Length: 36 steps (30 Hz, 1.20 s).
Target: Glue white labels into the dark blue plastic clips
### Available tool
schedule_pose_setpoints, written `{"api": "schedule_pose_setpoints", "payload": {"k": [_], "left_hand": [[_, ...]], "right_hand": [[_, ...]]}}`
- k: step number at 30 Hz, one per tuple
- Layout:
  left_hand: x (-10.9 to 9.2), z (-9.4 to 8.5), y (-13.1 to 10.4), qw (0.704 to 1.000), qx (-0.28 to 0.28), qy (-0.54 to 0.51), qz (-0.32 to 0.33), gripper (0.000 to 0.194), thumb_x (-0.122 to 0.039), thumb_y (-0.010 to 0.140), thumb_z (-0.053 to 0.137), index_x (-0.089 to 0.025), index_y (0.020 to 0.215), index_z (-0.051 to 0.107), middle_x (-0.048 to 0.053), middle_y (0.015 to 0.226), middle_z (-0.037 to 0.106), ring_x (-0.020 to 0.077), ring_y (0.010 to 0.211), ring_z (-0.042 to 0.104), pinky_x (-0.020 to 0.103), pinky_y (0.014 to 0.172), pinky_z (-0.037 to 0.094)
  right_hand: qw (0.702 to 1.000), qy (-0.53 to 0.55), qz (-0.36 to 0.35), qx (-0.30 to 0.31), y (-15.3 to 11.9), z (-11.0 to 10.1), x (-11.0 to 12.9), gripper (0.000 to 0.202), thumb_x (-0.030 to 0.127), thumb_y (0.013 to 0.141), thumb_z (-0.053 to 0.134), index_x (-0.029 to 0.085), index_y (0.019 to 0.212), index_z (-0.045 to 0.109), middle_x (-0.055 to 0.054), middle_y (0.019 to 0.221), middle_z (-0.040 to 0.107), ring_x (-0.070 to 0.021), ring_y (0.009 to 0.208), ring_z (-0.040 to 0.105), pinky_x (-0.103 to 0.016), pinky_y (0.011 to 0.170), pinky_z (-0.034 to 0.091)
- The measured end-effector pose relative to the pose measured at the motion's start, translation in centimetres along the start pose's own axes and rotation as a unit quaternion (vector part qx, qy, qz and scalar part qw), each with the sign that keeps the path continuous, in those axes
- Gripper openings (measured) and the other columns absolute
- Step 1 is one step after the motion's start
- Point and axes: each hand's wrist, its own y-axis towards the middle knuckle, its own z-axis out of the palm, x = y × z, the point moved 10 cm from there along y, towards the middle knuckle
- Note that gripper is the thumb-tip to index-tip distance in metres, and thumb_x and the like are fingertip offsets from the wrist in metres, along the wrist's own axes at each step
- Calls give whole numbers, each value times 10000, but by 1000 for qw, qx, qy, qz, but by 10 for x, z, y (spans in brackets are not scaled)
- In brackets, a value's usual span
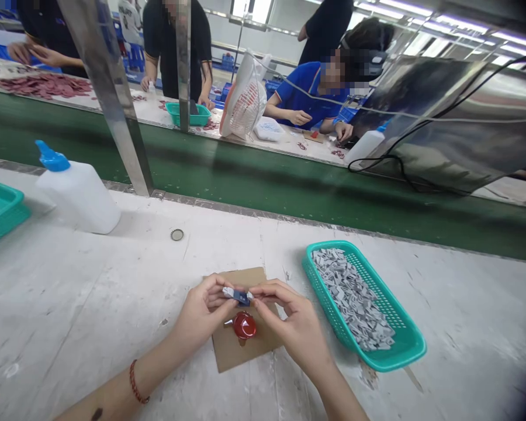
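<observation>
My left hand (208,304) pinches a small dark-blue part (241,297) with a light grey end, between thumb and fingers. At the part's right end, my right hand (291,313) closes thumb and forefinger on a small light grey piece (250,296), which touches or nearly touches the blue part. Just below the fingers, a shiny red round blob (244,325), perhaps a small dish of liquid, sits on a square of brown cardboard (228,354). Beside my right hand stands a green plastic basket (409,348) holding many small grey pieces (355,298).
A white squeeze bottle (81,196) with a blue nozzle stands at the left, near another green basket (2,213). A bottle cap (177,234) lies on the white table. Behind runs a green belt (245,187) with a metal post (109,93); co-workers sit across it.
</observation>
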Motion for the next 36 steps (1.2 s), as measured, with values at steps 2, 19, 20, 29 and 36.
{"api": "schedule_pose_setpoints", "payload": {"k": [2, 19, 20, 29, 36], "left_hand": [[0, 0, 0, 1000, 0, 0, -2, 128, -205, 830, 677, -198, 885, 562, 87, 1038, 749, 216, 968, 711, 366, 898, 533], [6, 0, 2, 1000, 1, -3, 5, 103, -202, 846, 674, -199, 881, 578, 67, 1027, 749, 192, 966, 710, 309, 872, 543], [6, 0, 2, 1000, 2, -2, 6, 98, -205, 850, 671, -199, 880, 577, 70, 1029, 751, 195, 969, 710, 312, 871, 545], [1, -3, -3, 999, -19, 39, 19, 63, -224, 859, 657, -202, 861, 598, 83, 1014, 769, 223, 993, 714, 351, 883, 551], [-26, -8, -8, 992, -41, 79, 88, 55, -235, 867, 665, -238, 865, 611, 47, 1043, 766, 215, 1063, 677, 349, 951, 499]], "right_hand": [[1000, -8, -10, 7, 2, 4, 1, 105, 208, 868, 636, 211, 903, 736, -54, 915, 727, -184, 851, 690, -298, 773, 573], [999, -21, -7, 48, 5, 13, -1, 109, 193, 874, 623, 217, 897, 728, -53, 918, 724, -198, 872, 685, -315, 790, 556], [999, -20, -6, 50, 5, 14, -1, 110, 194, 874, 625, 217, 893, 731, -53, 914, 720, -199, 873, 683, -315, 791, 551], [996, 4, 46, 82, 9, 16, -7, 116, 224, 848, 645, 217, 830, 760, -52, 904, 668, -201, 901, 644, -349, 864, 512], [940, 278, 132, 146, 14, 35, -10, 293, 457, 825, 716, 210, 951, 621, -38, 956, 663, -180, 869, 662, -321, 787, 556]]}}
